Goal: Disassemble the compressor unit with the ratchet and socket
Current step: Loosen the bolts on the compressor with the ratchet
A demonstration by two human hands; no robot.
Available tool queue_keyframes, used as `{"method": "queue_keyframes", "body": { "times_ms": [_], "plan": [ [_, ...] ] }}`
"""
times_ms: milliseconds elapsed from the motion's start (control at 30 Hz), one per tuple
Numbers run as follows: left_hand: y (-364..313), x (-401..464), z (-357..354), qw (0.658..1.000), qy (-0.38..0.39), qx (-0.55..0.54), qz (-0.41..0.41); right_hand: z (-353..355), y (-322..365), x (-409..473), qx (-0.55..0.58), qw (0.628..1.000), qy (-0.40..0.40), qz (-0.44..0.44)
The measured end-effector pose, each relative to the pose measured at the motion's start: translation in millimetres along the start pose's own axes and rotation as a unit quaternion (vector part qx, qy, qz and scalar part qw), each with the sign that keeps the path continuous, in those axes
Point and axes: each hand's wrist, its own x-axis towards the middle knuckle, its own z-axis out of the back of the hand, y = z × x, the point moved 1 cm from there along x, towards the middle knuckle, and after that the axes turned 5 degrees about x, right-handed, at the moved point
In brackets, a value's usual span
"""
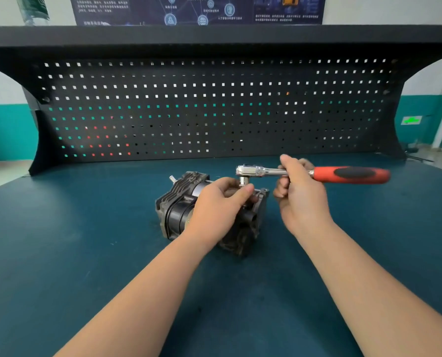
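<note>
A dark grey compressor unit (178, 207) with cooling fins lies on the blue bench mat (86, 240), near the middle. A chrome ratchet (261, 172) with a red and black handle (351, 174) is held level above the unit's right end. A short chrome socket (244, 181) hangs under the ratchet head. My left hand (220, 204) lies over the top of the unit, and its fingertips pinch the socket. My right hand (299, 191) grips the ratchet's metal shank just left of the red handle. The bolt under the socket is hidden by my fingers.
A black pegboard (214, 106) rises along the back of the bench, under a dark shelf (214, 34). A small metal stub (172, 179) sticks out of the unit's far left end. A clear bottle (33, 9) stands on the shelf at the upper left.
</note>
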Motion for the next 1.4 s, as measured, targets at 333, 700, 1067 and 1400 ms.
{"method": "queue_keyframes", "body": {
  "times_ms": [333, 700, 1067, 1400],
  "plan": [
    [-6, 0, 2, 0.998, 0.013, 0.039, -0.041, -16, 10, -39, -0.332, 0.807, 0.232, 0.429],
    [-2, 1, 1, 0.999, 0.030, -0.013, 0.015, 4, -11, 6, 0.105, 0.980, -0.027, -0.168],
    [-5, -1, 4, 0.998, 0.052, -0.021, 0.014, -9, 12, -28, -0.344, 0.846, 0.194, 0.357],
    [-3, 0, -2, 1.000, -0.012, 0.010, 0.026, 7, -12, 6, 0.128, 0.969, -0.021, -0.209]
  ]
}}
